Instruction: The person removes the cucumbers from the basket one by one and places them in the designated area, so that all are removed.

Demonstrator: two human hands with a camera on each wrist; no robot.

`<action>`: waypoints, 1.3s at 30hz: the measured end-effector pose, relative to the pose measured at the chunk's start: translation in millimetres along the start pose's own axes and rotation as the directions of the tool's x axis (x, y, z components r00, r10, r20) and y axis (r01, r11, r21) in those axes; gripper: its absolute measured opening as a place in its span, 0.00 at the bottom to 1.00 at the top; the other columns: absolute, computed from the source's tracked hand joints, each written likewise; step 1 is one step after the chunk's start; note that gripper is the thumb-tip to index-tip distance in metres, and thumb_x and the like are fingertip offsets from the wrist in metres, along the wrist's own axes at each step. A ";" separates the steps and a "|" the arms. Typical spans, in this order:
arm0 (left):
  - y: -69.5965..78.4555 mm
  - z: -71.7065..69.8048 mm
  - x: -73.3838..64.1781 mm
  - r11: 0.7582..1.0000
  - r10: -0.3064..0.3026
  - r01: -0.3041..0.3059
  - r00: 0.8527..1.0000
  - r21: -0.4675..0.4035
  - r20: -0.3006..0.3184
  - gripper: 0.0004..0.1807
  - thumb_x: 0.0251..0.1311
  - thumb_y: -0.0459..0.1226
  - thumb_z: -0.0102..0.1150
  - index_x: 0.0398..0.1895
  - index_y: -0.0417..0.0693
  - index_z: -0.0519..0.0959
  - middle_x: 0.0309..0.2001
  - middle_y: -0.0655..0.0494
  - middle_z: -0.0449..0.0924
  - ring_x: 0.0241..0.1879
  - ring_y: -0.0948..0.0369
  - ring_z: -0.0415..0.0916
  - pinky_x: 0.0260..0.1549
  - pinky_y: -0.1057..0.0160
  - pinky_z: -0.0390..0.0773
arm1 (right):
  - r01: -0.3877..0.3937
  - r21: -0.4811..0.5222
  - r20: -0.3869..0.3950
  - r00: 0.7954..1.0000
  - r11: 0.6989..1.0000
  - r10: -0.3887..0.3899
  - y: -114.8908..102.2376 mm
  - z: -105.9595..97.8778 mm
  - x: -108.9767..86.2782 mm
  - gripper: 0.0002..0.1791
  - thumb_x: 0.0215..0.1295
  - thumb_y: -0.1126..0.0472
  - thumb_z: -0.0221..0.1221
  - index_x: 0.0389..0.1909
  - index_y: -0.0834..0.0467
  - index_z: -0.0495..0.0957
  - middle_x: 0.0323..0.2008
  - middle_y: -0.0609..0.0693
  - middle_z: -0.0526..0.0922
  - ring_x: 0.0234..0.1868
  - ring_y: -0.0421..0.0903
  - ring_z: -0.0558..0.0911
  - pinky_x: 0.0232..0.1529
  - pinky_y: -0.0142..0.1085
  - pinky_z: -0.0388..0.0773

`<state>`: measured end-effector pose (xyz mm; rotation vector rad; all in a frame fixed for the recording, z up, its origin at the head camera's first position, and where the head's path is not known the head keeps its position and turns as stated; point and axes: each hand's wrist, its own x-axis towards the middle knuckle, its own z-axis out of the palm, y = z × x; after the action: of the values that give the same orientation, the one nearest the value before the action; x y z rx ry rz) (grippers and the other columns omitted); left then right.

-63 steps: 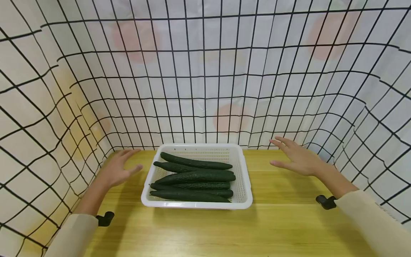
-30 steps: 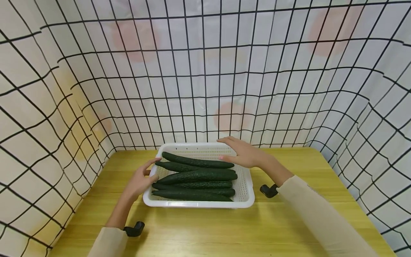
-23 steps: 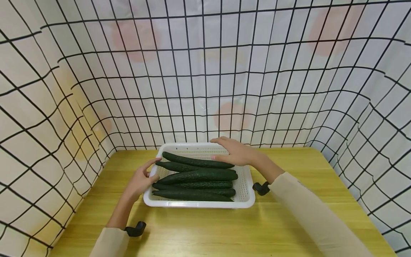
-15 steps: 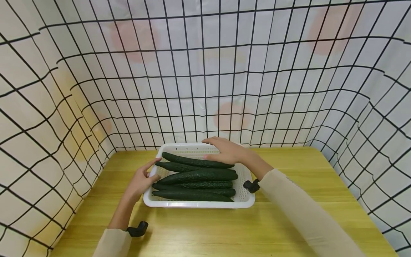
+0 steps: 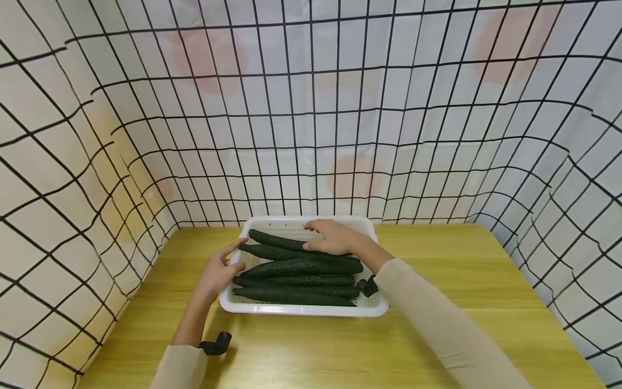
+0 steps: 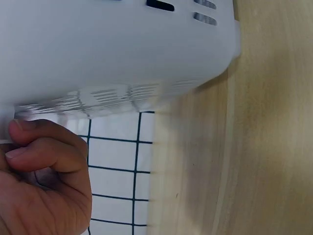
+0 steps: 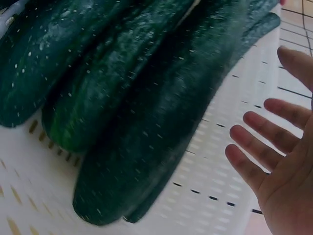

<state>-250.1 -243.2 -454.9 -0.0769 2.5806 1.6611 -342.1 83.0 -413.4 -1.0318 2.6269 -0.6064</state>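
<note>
A white plastic basket (image 5: 301, 310) holds several long dark green cucumbers (image 5: 298, 266), lying side by side. My left hand (image 5: 216, 273) grips the basket's left rim; in the left wrist view its fingers (image 6: 51, 152) curl at the edge of the basket wall (image 6: 122, 54). My right hand (image 5: 335, 237) is over the back right of the basket, its thumb and fingers spread above the rearmost cucumber (image 5: 277, 240). From the right wrist view, the open right hand (image 7: 288, 161) hovers beside the cucumbers (image 7: 151, 122) with nothing between its fingers.
The basket stands on a yellow wood-grain table (image 5: 311, 351). Black wire mesh (image 5: 335, 116) over white sheeting surrounds the table at the back, left and right. A black mount (image 5: 217, 344) sits at the left wrist and another (image 5: 367, 286) at the right.
Both hands came in from the sides. The left took hold of the basket's left rim; the right swept left over the basket and has lowered toward the rearmost cucumber. The cucumbers stay in place.
</note>
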 end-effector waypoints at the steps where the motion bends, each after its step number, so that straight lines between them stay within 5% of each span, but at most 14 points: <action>1: 0.3 1.3 -0.1 1.000 0.006 -0.006 1.000 -0.003 -0.006 0.37 0.63 0.32 0.57 0.76 0.67 0.69 0.22 0.50 0.79 0.20 0.58 0.78 0.24 0.57 0.83 | -0.009 0.009 0.001 1.000 1.000 0.009 1.0 2.0 0.4 0.36 0.77 0.43 0.53 0.76 0.60 0.63 0.74 0.58 0.69 0.72 0.58 0.72 0.70 0.55 0.69; 9: -0.2 7.2 -1.5 0.999 0.007 -0.008 1.000 -0.043 -0.021 0.37 0.64 0.32 0.56 0.75 0.68 0.69 0.25 0.47 0.83 0.20 0.57 0.80 0.24 0.56 0.83 | -0.057 -0.017 0.035 0.998 0.998 0.057 7.2 16.7 4.4 0.36 0.79 0.45 0.52 0.75 0.66 0.64 0.71 0.61 0.72 0.70 0.57 0.75 0.70 0.52 0.71; 20: -5.2 4.6 -4.8 0.998 0.015 -0.018 0.999 -0.055 -0.050 0.36 0.63 0.32 0.57 0.75 0.68 0.71 0.47 0.31 0.83 0.23 0.57 0.79 0.26 0.57 0.82 | -0.072 -0.101 0.064 0.995 0.992 0.078 4.5 28.4 8.6 0.33 0.80 0.46 0.50 0.74 0.64 0.67 0.69 0.62 0.73 0.69 0.58 0.73 0.70 0.52 0.69; 31: -9.1 4.7 -2.4 0.998 0.031 -0.034 0.998 -0.050 -0.058 0.36 0.63 0.32 0.57 0.74 0.67 0.71 0.27 0.47 0.81 0.21 0.58 0.77 0.24 0.57 0.82 | -0.080 -0.089 0.045 0.995 0.993 0.084 6.7 33.0 14.5 0.27 0.79 0.49 0.52 0.71 0.60 0.73 0.68 0.57 0.76 0.70 0.56 0.74 0.70 0.49 0.70; 39: -7.1 5.4 -1.6 0.998 0.034 -0.036 0.998 -0.044 -0.051 0.36 0.63 0.32 0.57 0.75 0.67 0.71 0.51 0.31 0.78 0.24 0.57 0.78 0.26 0.58 0.82 | -0.073 -0.122 0.034 0.996 0.990 0.078 6.0 34.6 16.5 0.28 0.78 0.47 0.53 0.70 0.61 0.73 0.65 0.58 0.77 0.65 0.55 0.75 0.67 0.48 0.71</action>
<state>-247.8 -241.2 -463.4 -0.0769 2.5958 1.7513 -344.4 65.6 -448.0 -0.9619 2.6830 -0.4121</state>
